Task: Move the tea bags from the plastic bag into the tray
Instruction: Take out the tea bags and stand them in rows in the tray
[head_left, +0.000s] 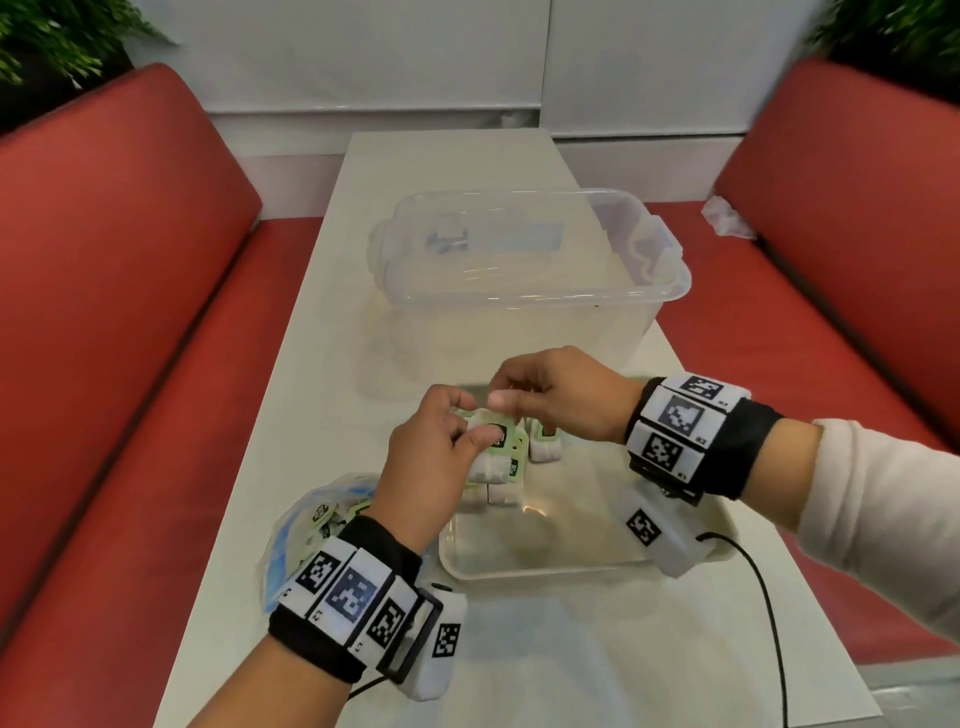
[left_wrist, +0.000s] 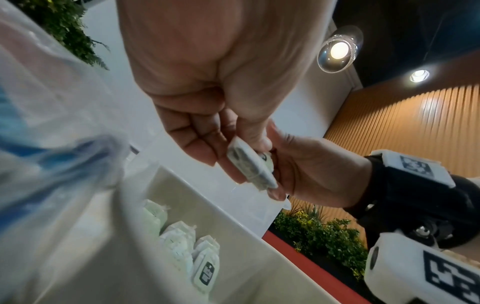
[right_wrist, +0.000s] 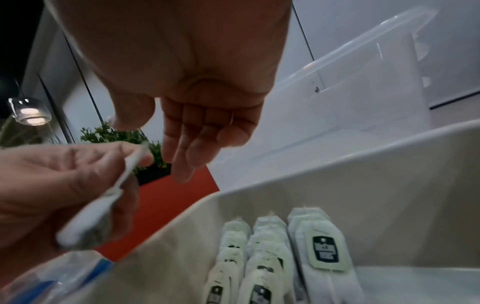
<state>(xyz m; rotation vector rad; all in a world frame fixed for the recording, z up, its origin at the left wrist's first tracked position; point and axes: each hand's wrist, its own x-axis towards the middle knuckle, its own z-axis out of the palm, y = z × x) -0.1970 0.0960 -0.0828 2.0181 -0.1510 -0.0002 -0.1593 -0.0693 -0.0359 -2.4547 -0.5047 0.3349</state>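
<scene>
My left hand (head_left: 423, 457) grips tea bag (left_wrist: 250, 166) at frame center, above tray (head_left: 545, 566); my right hand (head_left: 561, 395) beside it, fingers loose, holding nothing I can see.

The white bench (head_left: 322, 332) carries a clear storage bin (head_left: 530, 270) at its far end, a shallow tray (head_left: 545, 564) nearer, the plastic bag (head_left: 291, 530) beside the tray's left, and a black cable (head_left: 769, 597).

The tea bags (right_wrist: 326, 252) in the tray have dark labels on their tags, but the words are too blurry to read. The wrist bands (head_left: 675, 421) at the right of the head view show black-and-white square codes and tiny marks, also too small to read.
</scene>
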